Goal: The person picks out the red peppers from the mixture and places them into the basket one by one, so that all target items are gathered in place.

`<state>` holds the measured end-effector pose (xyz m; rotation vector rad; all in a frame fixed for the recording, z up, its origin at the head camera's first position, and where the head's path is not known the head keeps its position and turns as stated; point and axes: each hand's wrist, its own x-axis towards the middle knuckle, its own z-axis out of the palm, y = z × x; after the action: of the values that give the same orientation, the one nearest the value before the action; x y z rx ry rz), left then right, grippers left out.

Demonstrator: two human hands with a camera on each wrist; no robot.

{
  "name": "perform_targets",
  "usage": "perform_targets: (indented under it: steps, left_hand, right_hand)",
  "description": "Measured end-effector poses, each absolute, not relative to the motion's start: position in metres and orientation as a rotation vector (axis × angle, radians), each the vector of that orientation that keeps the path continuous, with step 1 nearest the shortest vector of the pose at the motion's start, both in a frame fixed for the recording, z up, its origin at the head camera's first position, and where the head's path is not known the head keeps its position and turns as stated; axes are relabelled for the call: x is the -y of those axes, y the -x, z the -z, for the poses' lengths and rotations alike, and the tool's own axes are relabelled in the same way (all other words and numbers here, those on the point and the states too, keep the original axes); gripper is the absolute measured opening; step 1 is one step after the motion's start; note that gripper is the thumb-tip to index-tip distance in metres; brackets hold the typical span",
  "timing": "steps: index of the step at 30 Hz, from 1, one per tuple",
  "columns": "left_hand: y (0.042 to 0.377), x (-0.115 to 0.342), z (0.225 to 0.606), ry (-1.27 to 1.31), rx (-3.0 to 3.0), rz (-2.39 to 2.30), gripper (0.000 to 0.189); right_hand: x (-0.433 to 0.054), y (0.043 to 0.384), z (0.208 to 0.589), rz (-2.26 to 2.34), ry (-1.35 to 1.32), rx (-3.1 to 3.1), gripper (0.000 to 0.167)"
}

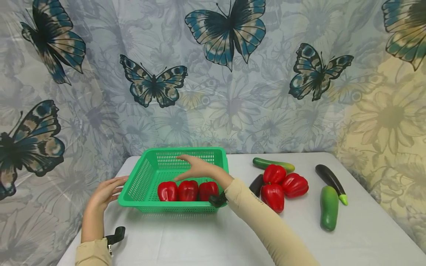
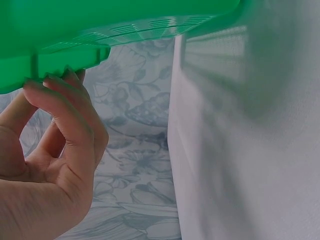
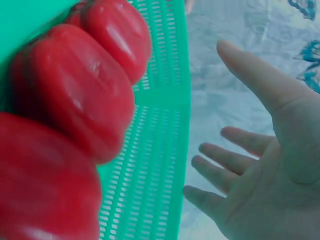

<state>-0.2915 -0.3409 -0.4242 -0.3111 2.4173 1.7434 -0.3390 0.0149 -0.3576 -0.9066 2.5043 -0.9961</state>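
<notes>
The green basket is set on the white table and touched on its rim at nine o'clock by the left hand, its fingers loosely bent. Three red peppers are lined up inside, towards five o'clock. Over the basket, the right hand is held with thumb and fingers spread wide. At three o'clock, outside, three more red peppers are bunched by a cucumber and a partly hidden eggplant.

You curve your left hand by the left edge of the surface and spread your right hand farther back.
</notes>
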Motion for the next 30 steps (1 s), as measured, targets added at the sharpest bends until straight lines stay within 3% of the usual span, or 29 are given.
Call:
perform_targets:
  steps: [30]
  left_hand:
    - [0.291,0.341,0.423,0.286,-2.439,-1.745,0.069]
  right_hand:
    - [-0.168,0.307,0.36,1.379,0.492,-2.832,0.092]
